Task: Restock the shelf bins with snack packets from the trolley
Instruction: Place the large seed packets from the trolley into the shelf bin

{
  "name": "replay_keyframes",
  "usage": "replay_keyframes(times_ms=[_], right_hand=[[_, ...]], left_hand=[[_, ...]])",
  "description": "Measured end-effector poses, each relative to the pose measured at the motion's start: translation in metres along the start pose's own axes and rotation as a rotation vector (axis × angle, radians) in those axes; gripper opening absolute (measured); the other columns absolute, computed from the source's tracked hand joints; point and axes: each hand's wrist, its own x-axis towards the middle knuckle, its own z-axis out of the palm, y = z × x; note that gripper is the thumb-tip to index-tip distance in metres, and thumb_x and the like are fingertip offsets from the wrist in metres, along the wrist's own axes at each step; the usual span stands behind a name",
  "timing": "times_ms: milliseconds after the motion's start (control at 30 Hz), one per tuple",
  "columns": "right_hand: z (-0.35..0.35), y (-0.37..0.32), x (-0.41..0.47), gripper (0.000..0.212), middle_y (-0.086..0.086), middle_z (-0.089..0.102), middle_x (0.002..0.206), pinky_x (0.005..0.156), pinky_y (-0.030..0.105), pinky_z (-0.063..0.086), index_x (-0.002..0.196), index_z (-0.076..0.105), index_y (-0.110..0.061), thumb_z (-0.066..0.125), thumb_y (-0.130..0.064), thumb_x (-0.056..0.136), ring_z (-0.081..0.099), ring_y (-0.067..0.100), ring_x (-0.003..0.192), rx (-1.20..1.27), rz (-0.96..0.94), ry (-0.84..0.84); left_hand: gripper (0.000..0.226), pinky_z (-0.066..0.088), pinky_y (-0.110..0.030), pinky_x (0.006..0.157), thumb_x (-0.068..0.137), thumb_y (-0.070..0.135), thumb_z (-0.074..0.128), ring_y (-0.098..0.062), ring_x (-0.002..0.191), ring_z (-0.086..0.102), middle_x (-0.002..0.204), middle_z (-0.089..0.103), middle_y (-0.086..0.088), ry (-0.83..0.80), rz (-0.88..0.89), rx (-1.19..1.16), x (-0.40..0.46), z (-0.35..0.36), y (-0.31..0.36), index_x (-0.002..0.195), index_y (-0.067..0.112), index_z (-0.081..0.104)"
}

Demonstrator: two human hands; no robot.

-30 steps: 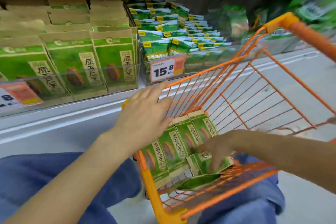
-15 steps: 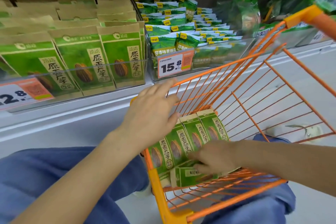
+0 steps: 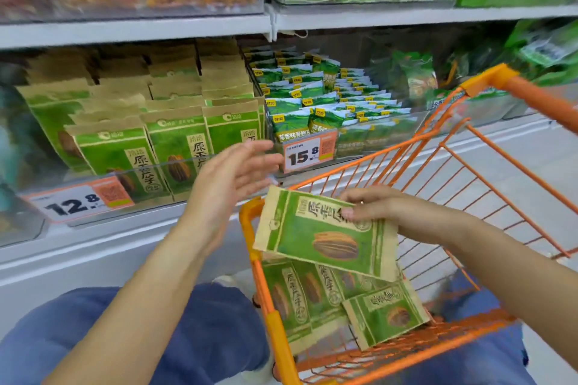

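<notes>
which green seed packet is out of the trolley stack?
The packet pinched by the right hand, held sideways above the trolley; the others lie inside it.

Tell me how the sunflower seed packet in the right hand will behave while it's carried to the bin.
The packet, pinched by the right hand at one edge, stays flat, so probably fairly stiff and light. Its paper-like surface likely grips well.

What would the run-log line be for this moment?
right hand: pinches sunflower seed packet above trolley | left hand: open, empty, near 12.8 bin | packet not yet shelved
</notes>
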Motion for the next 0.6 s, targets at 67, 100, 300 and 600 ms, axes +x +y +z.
replay_keyframes(times_ms=[67,100,300,600], right_hand=[[0.009,-0.022,0.003,0.019,0.001,0.068,0.086,0.063,0.020,0.051,0.092,0.068,-0.014,0.065,-0.027,0.078,0.065,0.013,0.075,-0.017,-0.095,0.003],[0.013,-0.033,0.007,0.017,-0.001,0.068,0.086,0.064,0.018,0.050,0.091,0.069,-0.016,0.065,-0.026,0.078,0.064,0.010,0.076,-0.045,-0.139,0.005],[0.056,-0.076,0.044,0.023,0.001,0.070,0.085,0.067,0.015,0.047,0.092,0.074,-0.018,0.071,-0.036,0.078,0.064,0.008,0.077,-0.036,-0.347,0.030],[0.123,-0.079,0.130,0.041,-0.004,0.060,0.115,0.091,0.025,0.035,0.118,0.062,-0.020,0.045,-0.044,0.091,0.048,0.014,0.114,-0.839,-0.782,0.504]], left_hand=[[0.050,0.053,-0.027,0.074,0.100,0.045,0.027,-0.014,0.081,0.069,0.098,0.075,-0.005,-0.023,-0.088,0.042,-0.002,-0.016,0.014,0.108,0.016,0.066],[0.054,0.052,-0.027,0.071,0.097,0.050,0.026,-0.015,0.079,0.068,0.097,0.075,-0.005,-0.049,-0.122,0.092,-0.006,-0.024,0.021,0.110,0.016,0.066],[0.021,0.053,-0.024,0.058,0.074,0.034,0.065,-0.012,0.074,0.067,0.085,0.074,0.002,-0.052,-0.075,0.329,-0.051,-0.068,0.043,0.085,0.019,0.074],[0.006,0.053,-0.015,0.067,0.079,0.025,0.070,0.002,0.073,0.066,0.074,0.071,0.020,0.640,0.427,0.681,-0.109,-0.184,0.113,0.079,0.029,0.074]])
